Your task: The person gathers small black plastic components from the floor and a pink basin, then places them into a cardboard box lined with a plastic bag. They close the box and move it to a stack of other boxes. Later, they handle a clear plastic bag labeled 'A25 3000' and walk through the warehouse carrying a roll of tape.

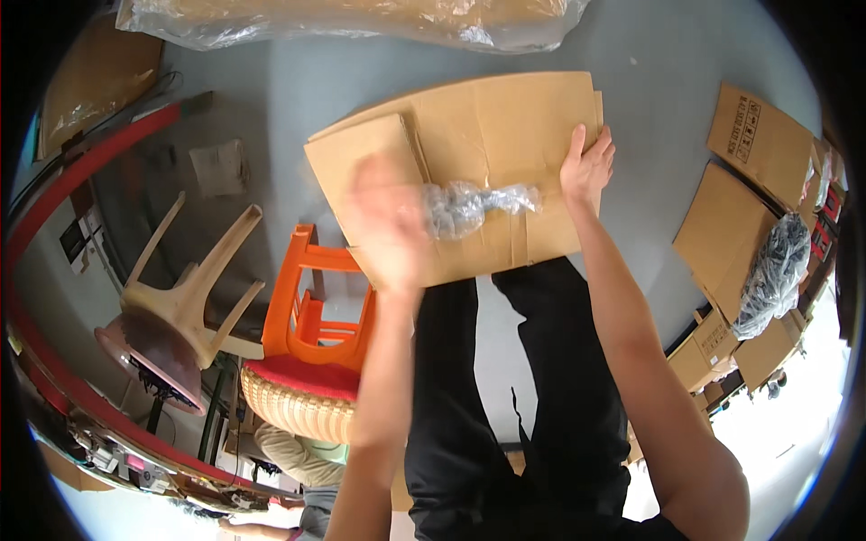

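Observation:
A folded brown cardboard sheet [505,117] is held out in front of my legs, with a smaller flap [361,153] folded over at its left. A crumpled clear plastic-wrapped bundle [465,212] rests on its middle; what is inside cannot be made out. My right hand [588,167] grips the sheet's right edge, thumb toward the face of the cardboard. Over the flap, at the left end of the bundle, is my left hand [388,221], smeared by motion. Whether it touches the bundle or the flap is unclear.
To the left stand an orange stool [307,311], a round woven seat with red top [302,388] and a beige stool [185,293]. A plastic-covered package [379,18] lies ahead. Cardboard boxes [762,135] and a dark plastic-wrapped bundle [776,270] are at right. Another person [316,509] is behind, lower left.

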`<state>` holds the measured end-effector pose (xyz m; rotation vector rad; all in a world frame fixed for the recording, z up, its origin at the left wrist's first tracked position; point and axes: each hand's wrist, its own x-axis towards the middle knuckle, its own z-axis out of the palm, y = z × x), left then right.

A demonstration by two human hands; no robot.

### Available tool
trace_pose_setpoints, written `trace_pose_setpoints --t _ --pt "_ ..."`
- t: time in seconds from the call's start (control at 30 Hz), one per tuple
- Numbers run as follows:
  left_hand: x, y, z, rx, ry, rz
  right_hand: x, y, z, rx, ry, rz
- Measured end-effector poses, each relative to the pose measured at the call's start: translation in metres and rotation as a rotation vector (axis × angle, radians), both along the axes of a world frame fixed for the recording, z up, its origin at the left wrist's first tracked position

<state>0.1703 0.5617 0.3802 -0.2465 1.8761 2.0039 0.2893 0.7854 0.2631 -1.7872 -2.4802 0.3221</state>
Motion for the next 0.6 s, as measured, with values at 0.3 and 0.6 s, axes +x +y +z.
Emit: trace_pose_setpoints --t 0.3,0.6 --pt "0.059 0.008 -0.023 -0.892 0.407 -1.056 0.002 -0.006 0.003 0.042 -0.001 0.043" --pt "0.078 0.041 0.002 -0.933 0.794 -0.987 0.004 -0.005 0.003 0.033 0.025 0.026"
